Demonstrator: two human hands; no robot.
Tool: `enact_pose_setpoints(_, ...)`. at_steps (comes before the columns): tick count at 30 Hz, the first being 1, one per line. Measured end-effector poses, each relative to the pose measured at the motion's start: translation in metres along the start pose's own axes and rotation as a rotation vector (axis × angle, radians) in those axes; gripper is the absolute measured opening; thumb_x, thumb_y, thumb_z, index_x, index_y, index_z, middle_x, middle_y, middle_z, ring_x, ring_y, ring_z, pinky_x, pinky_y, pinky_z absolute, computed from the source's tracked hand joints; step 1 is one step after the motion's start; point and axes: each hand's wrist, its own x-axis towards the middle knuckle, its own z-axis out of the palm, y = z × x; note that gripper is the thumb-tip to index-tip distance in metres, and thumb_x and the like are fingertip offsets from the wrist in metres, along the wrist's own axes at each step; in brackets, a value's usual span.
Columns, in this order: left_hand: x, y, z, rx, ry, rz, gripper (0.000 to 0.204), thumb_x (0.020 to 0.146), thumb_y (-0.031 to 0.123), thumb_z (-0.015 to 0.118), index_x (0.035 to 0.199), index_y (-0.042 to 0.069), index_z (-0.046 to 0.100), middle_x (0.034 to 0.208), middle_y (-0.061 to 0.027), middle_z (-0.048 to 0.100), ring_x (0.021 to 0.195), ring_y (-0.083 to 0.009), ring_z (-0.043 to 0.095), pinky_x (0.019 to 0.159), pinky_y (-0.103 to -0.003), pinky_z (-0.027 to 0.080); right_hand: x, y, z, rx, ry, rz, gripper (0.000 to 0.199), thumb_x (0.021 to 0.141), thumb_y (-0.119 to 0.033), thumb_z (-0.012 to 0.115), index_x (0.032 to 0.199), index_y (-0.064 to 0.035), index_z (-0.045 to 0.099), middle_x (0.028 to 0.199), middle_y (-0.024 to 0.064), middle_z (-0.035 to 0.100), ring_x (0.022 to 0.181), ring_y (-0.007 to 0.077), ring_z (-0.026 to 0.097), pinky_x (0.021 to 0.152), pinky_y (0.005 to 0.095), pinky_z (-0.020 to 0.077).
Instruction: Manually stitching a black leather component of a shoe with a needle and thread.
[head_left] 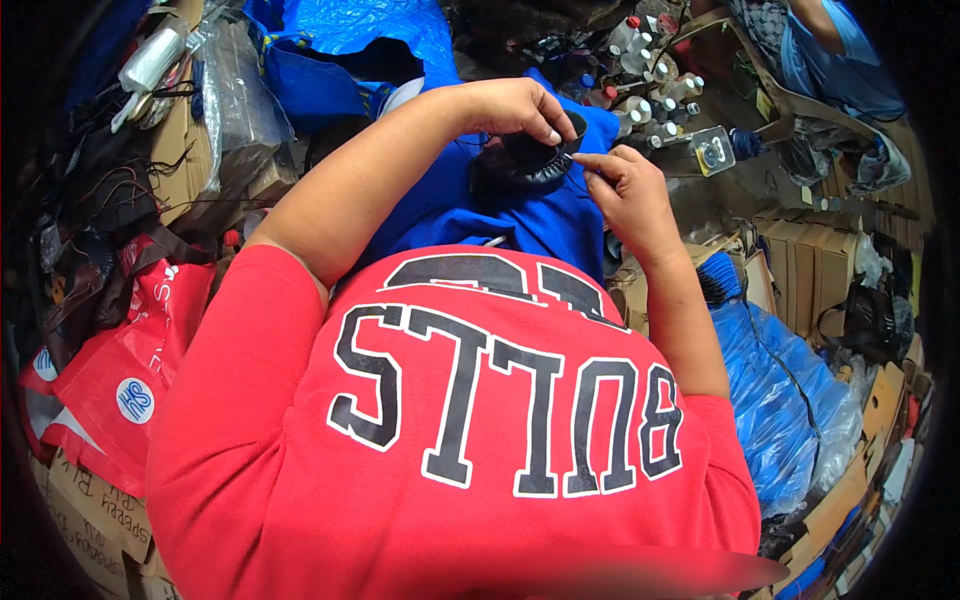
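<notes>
A black leather shoe with a gathered, stitched edge rests over the blue cloth on my lap. My left hand grips its upper rim, thumb and fingers closed on the dark material. Close to the stitched edge, on the right, my right hand is pinched at thumb and forefinger. A small pale tip shows by those fingertips, too small to name. The underside of the shoe is hidden.
Several plastic bottles with red and white caps stand beyond my right hand. A blue bag lies far left, a red bag nearer. At right are a blue plastic-wrapped bundle and cardboard. Another person's arm shows far right.
</notes>
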Motion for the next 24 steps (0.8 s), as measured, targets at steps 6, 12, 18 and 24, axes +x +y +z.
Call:
enact_pose_setpoints(6,0.001,0.001,-0.001,-0.024,-0.016,0.01,0.03,0.076,0.012,0.066,0.106,0.007,0.066,0.093,-0.0016,0.065,0.08,-0.0094,0.057,0.072,-0.026,0.046,-0.002,-0.001,0.004,0.083,0.065,0.05,0.017,0.074,-0.005,0.062,0.089,-0.009,0.069,0.073,0.0109,0.057,0.065,0.0261,0.058,0.06,0.0336,0.0464)
enact_pose_setpoints(12,-0.003,-0.001,-0.002,-0.047,-0.032,0.003,0.03,0.077,0.014,0.065,0.106,0.008,0.066,0.087,0.0007,0.064,0.075,-0.0077,0.054,0.064,-0.025,0.044,-0.005,-0.003,0.012,-0.011,0.156,-0.071,0.013,0.072,-0.006,0.062,0.083,-0.0092,0.068,0.072,0.0102,0.059,0.066,0.0279,0.058,0.061,0.0351,0.0463)
enact_pose_setpoints(18,-0.006,0.001,-0.001,-0.09,-0.062,0.013,0.03,0.078,0.016,0.065,0.107,0.009,0.065,0.087,0.0018,0.063,0.071,-0.0066,0.052,0.056,-0.023,0.041,-0.003,-0.005,0.009,-0.043,0.165,-0.092,0.012,0.071,-0.006,0.062,0.081,-0.0088,0.067,0.073,0.0097,0.059,0.067,0.029,0.058,0.062,0.0372,0.0462)
enact_pose_setpoints(24,-0.001,0.001,0.001,-0.018,-0.025,0.039,0.027,0.078,0.015,0.065,0.105,0.008,0.066,0.088,0.001,0.064,0.076,-0.0087,0.055,0.066,-0.025,0.045,0.01,-0.014,-0.007,-0.168,-0.013,-0.066,0.013,0.072,-0.007,0.061,0.083,-0.0071,0.067,0.075,0.0128,0.058,0.071,0.0305,0.059,0.066,0.0373,0.0477)
